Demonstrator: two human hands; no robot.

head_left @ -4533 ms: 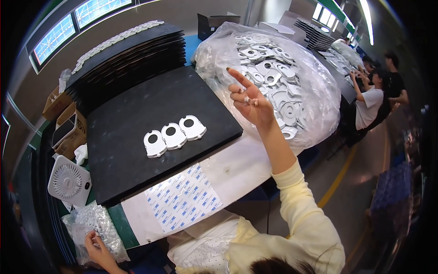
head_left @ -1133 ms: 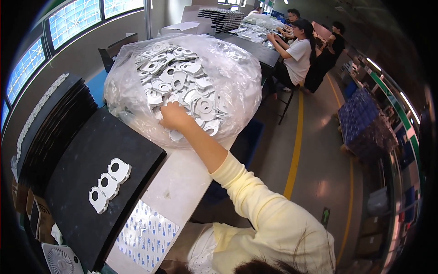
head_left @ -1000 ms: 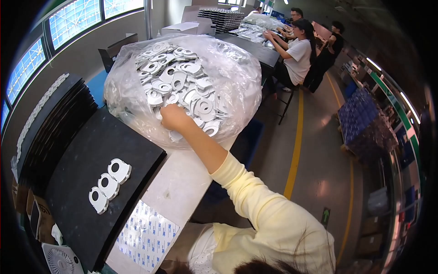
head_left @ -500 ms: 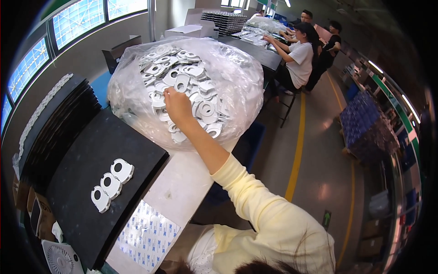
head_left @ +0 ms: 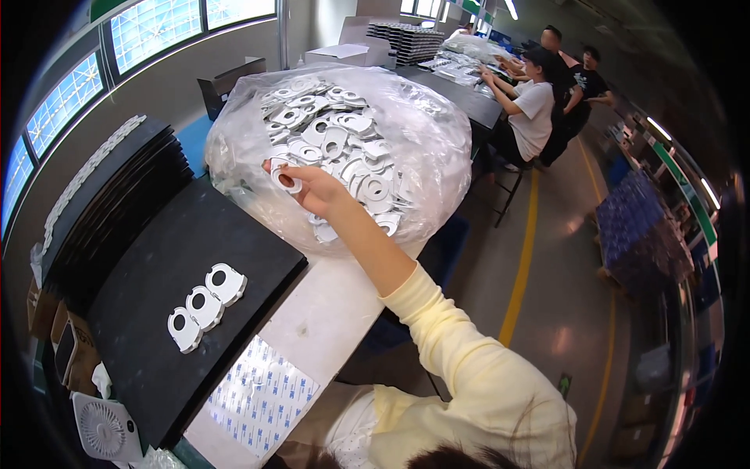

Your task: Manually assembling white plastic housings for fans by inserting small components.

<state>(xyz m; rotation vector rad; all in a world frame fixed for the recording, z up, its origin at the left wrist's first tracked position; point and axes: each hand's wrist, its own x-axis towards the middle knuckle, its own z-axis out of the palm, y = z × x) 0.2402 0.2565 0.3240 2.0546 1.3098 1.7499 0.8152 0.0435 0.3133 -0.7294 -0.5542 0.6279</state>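
Over the near left side of a clear plastic bag [head_left: 437, 137], my right hand [head_left: 319, 191] pinches one white plastic part with a round hole [head_left: 276, 173]. Many loose parts of the same kind [head_left: 332, 147] fill the open bag. Lower left, three white parts [head_left: 209, 314] lie side by side in a slanted row on a thick black board [head_left: 262, 244], apart from my hand. My left hand is out of view.
A sheet with blue print [head_left: 262, 395] lies on the white table [head_left: 336, 285] nearest me. Black boards [head_left: 129, 195] are stacked at the left, above a small white fan [head_left: 105, 428]. Co-workers, one in a white shirt [head_left: 533, 117], are at a far table.
My right hand has come up off the pile and a little toward me, now with a white plastic part in its fingers. The whole view has shifted slightly.
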